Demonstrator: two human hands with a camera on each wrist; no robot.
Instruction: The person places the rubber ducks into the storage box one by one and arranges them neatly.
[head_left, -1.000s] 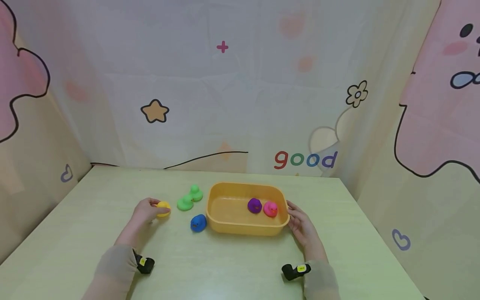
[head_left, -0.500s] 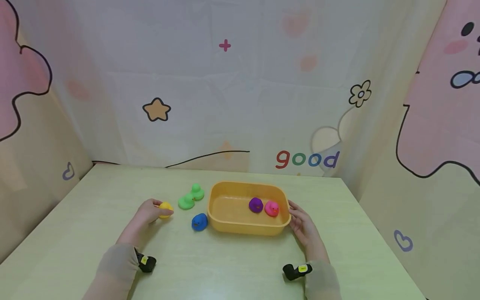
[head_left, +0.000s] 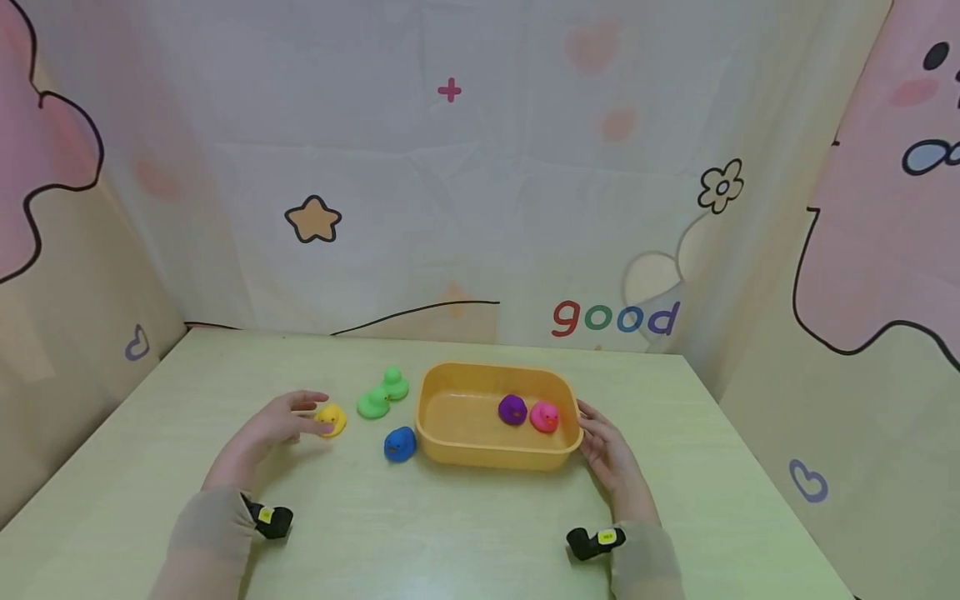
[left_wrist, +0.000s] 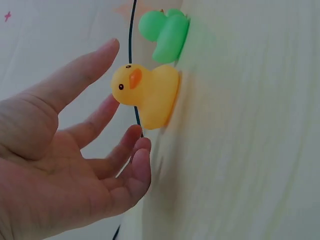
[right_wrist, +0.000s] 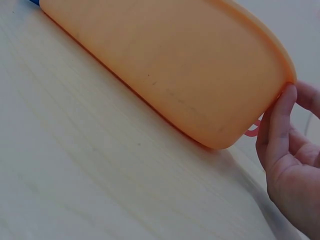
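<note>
Head view: light is soft, even, moderate; source lies outside the frame. Pale sheen sits on the table [head_left: 450,533] at bottom centre; faint shadow falls right of the left forearm [head_left: 231,467]. Left wrist view: dimmer; yellow duck [left_wrist: 157,95] reads clearly, soft shadow at lower centre. Right wrist view: dim, low contrast; tub [right_wrist: 175,65] looks matte.

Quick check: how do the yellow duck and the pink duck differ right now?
The yellow duck sits on the table; the pink duck sits inside the tray.
The left hand is right at the yellow duck, while no hand is on the pink duck.
Both are upright toy ducks.
</note>
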